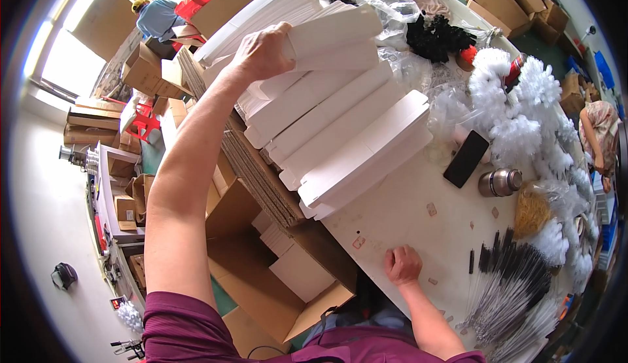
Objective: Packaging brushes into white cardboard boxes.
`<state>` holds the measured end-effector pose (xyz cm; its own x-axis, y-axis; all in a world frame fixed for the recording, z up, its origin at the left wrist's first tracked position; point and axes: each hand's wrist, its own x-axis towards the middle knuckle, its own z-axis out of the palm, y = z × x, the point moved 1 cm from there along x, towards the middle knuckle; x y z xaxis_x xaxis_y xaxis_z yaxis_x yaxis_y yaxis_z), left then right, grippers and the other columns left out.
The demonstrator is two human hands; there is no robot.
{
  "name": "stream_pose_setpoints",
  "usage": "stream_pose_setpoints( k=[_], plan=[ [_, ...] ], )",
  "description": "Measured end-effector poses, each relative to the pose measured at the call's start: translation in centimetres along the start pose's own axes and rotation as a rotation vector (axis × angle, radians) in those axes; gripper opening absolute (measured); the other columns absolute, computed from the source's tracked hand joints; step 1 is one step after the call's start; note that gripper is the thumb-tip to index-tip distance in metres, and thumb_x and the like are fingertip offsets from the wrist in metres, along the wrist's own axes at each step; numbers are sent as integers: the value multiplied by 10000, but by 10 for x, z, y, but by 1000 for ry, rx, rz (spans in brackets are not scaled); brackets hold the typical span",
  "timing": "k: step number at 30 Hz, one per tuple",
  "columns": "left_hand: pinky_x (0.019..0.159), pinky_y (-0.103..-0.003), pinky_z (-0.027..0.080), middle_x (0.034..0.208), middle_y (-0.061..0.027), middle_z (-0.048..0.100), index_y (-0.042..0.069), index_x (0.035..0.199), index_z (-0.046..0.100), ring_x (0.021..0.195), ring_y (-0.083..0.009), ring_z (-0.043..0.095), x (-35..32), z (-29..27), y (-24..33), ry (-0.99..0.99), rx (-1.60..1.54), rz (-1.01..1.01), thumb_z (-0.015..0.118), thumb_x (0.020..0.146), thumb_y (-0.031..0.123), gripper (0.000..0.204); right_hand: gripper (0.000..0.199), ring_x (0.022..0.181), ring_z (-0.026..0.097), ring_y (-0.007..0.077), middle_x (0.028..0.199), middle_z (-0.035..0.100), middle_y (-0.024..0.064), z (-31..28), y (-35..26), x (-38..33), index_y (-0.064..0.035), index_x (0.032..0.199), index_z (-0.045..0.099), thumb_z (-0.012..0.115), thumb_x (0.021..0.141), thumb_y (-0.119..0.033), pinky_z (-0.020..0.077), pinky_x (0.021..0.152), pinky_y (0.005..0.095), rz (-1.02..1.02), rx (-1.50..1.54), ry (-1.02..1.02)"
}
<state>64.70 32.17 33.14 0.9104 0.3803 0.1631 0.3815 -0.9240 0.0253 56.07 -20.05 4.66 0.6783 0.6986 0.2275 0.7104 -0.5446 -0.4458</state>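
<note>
My left hand [265, 52] reaches to the far end of a pile of white cardboard boxes [327, 111]. Its fingers are closed on the edge of a long white box [337, 33] on top of the pile. Several folded-flat white boxes lie overlapped toward me, the nearest one [366, 154] with its end flaps showing. My right hand [402, 265] rests on the white table [373, 225] as a loose fist, with nothing seen in it.
An open brown carton [255, 271] holding white card pieces stands at the table's left edge. A black phone [466, 159], a steel flask [500, 182], white tinsel bunches [517, 134] and black-tipped wire stems [510, 278] lie to the right. Two people [157, 19] [598, 134] are farther off.
</note>
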Motion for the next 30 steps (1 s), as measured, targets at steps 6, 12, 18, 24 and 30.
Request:
stream_pose_setpoints(
  k=[6,12,18,24,30],
  plan=[
    [949,-470,533,1177,-195,671,51,1331,550,1083,-385,670,-23,11,9,26,57,145,809,728,266,691,196,691,593,333,747,556,102,-1,0,-3,-97,740,554,669,867,-192,475,598,456,22,21,-21],
    [986,-428,544,1188,-155,651,50,1342,546,1160,-318,646,-44,28,3,129,167,402,808,768,308,682,198,683,591,334,741,553,102,-1,-2,0,-96,733,540,665,862,-181,473,591,459,16,17,-8],
    [1167,-453,394,1327,-147,556,97,1441,479,1319,-329,512,-62,35,13,-55,209,422,826,795,470,823,190,670,586,335,730,547,101,-4,-3,3,-95,727,534,663,847,-164,467,578,462,19,21,5],
    [1228,-478,308,1498,-215,463,115,1538,400,1453,-404,386,-53,29,15,-71,84,270,802,818,538,927,192,668,585,334,725,544,102,-3,-1,2,-94,725,531,666,843,-161,464,576,462,19,19,3],
    [1225,-455,306,1527,-264,452,50,1582,348,1442,-407,408,-33,13,0,-314,100,74,915,604,556,1238,193,665,582,337,725,542,106,-4,-7,5,-90,723,526,666,842,-153,462,573,462,0,50,27]
  ],
)
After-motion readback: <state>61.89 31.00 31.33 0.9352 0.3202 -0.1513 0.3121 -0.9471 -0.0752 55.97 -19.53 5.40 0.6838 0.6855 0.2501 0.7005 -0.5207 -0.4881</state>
